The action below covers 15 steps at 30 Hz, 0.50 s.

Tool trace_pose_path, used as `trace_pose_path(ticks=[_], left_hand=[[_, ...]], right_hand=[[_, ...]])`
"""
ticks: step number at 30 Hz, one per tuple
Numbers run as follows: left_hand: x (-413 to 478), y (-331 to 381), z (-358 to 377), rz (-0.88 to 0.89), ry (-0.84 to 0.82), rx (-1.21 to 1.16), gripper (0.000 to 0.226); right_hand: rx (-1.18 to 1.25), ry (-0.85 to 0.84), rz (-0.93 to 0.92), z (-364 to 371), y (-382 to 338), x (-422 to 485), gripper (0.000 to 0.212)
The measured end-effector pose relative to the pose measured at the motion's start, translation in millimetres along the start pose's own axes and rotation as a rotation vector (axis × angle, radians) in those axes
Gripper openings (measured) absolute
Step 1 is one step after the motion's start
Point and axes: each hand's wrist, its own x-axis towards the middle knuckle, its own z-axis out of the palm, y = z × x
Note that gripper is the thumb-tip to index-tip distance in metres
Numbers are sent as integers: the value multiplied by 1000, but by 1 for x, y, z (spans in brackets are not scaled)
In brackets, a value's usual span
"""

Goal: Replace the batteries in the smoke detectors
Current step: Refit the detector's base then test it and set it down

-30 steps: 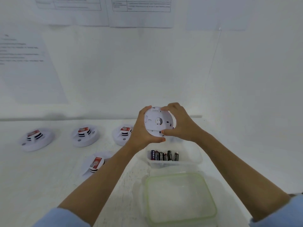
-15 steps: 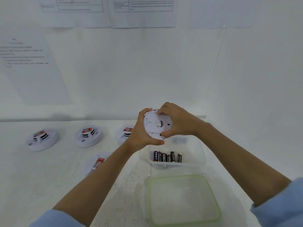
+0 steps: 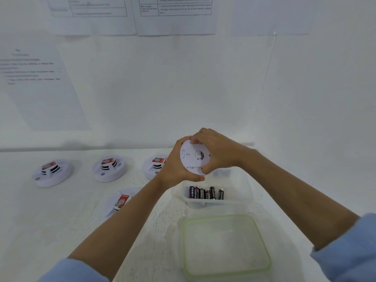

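Since a second ago the right hand (image 3: 219, 151) slid further over the detector (image 3: 193, 156), both it and the left hand (image 3: 175, 165) clamped on its rim above the battery tub (image 3: 240, 202), so I'd guess it's barely started, four more detectors (image 3: 109, 168) waiting at 9 o'clock.

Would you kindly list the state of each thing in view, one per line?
Held smoke detector: lifted, back facing camera.
Left hand: gripping its rim.
Right hand: gripping its opposite rim.
Four smoke detectors: resting on table.
Battery container: open, batteries inside.
Lid: off, lying on table.
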Motion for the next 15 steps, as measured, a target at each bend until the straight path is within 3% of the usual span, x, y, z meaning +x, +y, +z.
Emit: trace_pose_path(ticks=[15], left_hand=[[-15,7,7,-4,-20,6,94]], right_hand=[[-100,15,-84,3,-3,-13,72]])
